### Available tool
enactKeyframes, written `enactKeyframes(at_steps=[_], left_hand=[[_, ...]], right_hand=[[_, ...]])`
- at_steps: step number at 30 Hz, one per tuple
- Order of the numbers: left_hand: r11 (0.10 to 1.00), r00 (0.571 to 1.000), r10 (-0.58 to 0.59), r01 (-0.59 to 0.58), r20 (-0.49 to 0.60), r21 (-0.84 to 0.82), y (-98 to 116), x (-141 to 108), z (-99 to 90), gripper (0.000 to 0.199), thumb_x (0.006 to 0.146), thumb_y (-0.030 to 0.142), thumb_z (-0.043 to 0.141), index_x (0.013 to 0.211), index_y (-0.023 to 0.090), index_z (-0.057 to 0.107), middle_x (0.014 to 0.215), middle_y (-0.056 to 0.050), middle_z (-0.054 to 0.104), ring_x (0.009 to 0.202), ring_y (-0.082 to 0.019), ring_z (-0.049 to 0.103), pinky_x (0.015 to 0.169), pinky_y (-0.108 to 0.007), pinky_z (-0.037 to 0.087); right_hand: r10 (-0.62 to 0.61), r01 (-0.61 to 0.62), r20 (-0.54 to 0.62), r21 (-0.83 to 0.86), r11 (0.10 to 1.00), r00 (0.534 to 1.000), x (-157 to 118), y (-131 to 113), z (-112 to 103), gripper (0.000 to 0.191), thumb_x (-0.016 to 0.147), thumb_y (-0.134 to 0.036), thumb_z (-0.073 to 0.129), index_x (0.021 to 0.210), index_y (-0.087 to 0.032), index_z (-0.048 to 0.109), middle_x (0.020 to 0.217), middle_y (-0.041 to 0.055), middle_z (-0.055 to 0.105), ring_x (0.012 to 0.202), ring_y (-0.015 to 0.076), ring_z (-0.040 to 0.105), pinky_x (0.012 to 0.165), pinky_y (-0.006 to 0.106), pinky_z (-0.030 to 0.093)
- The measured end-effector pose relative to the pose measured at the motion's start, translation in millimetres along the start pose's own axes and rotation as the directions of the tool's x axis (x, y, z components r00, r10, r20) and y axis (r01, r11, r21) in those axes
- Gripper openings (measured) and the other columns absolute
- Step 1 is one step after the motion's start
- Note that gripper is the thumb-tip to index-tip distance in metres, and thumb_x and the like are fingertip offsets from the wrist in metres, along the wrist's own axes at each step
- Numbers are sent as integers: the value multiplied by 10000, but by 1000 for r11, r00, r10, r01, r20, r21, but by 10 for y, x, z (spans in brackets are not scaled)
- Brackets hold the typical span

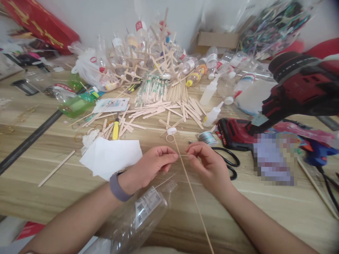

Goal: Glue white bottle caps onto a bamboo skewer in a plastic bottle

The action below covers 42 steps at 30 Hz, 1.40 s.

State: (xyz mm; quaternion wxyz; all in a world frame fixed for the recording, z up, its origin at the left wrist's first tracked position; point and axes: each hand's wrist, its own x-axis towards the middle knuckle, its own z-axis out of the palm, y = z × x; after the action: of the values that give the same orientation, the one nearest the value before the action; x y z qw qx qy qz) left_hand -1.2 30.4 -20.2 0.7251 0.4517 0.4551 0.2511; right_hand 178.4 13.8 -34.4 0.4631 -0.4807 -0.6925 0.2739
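Observation:
My left hand (pixel 156 163) is closed in a pinch, its fingertips right beside a long thin wooden stick (pixel 194 197). Facing it from the other side, my right hand (pixel 208 167) pinches too. A short length of thin pale thread (pixel 183 155) runs between the fingertips, crossing the stick. The stick slants from a white bottle cap (pixel 172 131) down past the lower edge of the view. Under my left forearm lies a see-through plastic bottle (pixel 156 225) with a printed label, partly hidden; a thin pale strand sticks up near it.
White paper (pixel 116 157) and a yellow-handled screwdriver (pixel 116 129) lie left. Craft sticks (pixel 150 110) and several plastic bottles (pixel 212 60) crowd the back. Right are a thread spool (pixel 207 138), black-handled scissors (pixel 233 160), two glue bottles (pixel 212 114) and a red-and-black power drill (pixel 299 84).

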Motion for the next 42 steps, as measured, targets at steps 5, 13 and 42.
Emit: enactKeyframes(at_steps=[5, 13, 42], left_hand=[[1000, 1000, 9, -9, -10, 11, -7, -3, -16, 246, 798, 391, 612, 742, 159, 552, 468, 80, 415, 447, -52, 293, 440, -189, 196], [1000, 1000, -4, 4, -6, -5, 32, -23, 31, 266, 753, 404, 662, 744, 152, 576, 527, 93, 367, 450, -40, 265, 454, -195, 236], [995, 1000, 17, -16, -8, 103, 3, -43, 32, 178, 807, 334, 580, 797, 157, 598, 496, 87, 394, 462, -58, 309, 466, -204, 234]], right_hand=[[210, -213, 39, 204, 955, 977, 21, 11, -9, 70, 805, -228, 547, 738, -212, 559, 786, 35, 624, 743, 167, 575, 655, 291, 453], [498, -542, 276, 647, 537, 822, 34, -18, 41, 168, 777, -335, 621, 749, -204, 520, 834, 23, 647, 514, 83, 435, 540, 243, 400], [417, -551, 389, 353, 756, 822, 58, -42, -3, 306, 713, -393, 710, 726, -209, 466, 559, -75, 487, 474, 77, 457, 455, 211, 376]])
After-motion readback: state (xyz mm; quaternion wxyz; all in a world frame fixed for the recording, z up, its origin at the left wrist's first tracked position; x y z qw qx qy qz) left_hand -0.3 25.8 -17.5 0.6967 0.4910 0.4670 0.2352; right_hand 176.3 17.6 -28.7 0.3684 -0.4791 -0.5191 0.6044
